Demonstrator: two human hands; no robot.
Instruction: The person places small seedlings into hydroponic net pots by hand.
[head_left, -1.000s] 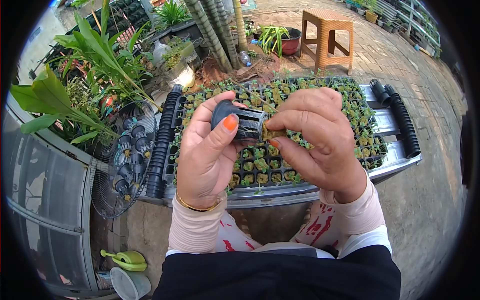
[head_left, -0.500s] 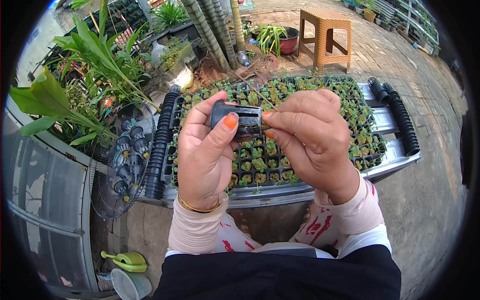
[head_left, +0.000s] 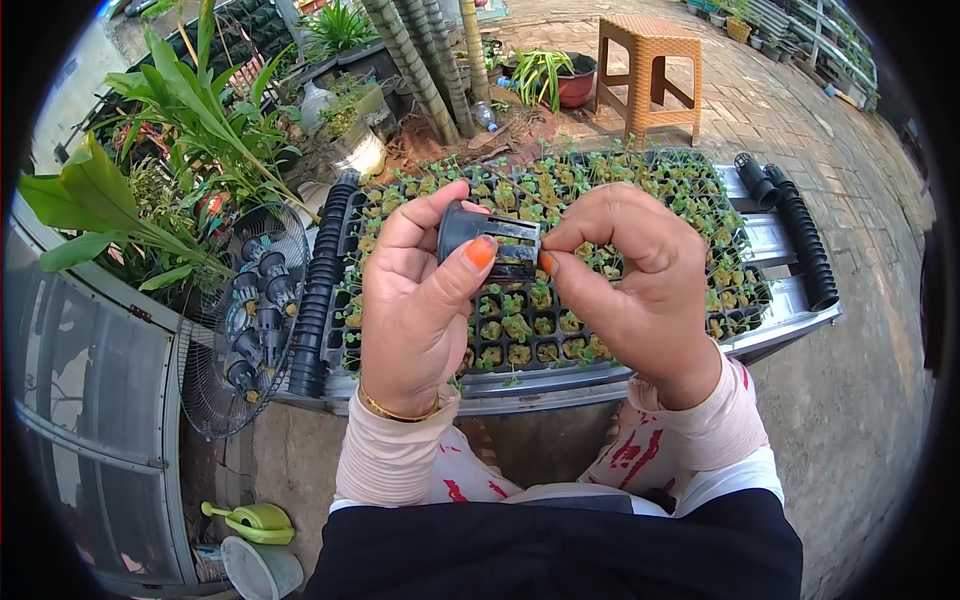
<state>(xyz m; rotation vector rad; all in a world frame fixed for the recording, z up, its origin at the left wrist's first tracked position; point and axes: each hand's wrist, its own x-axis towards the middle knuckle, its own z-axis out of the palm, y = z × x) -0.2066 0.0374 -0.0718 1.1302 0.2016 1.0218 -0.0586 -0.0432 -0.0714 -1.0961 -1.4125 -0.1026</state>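
Note:
My left hand (head_left: 415, 270) is wrapped round a black slotted net pot (head_left: 490, 243), which lies on its side with its wide rim toward my palm. My left thumb presses on its wall. At the pot's narrow end, the thumb and forefinger of my right hand (head_left: 635, 265) are pinched together, close against the base. What they pinch is too small to make out. A thin brown stick shows faintly beyond the right fingers. Below both hands spreads a black seedling tray (head_left: 547, 354) filled with small green seedlings (head_left: 516, 327) in plugs.
Stacked black net pots (head_left: 321, 290) lie left of the tray; another stack (head_left: 800, 240) lies right. A wire basket (head_left: 210, 410) holds several filled net pots. A woven stool (head_left: 650, 80) stands behind. A green watering can (head_left: 258, 522) and a bucket (head_left: 262, 568) stand lower left.
My left hand and the net pot have shifted slightly right. My right fingers have changed their pinch at the base, and the brown stick shows less clearly.

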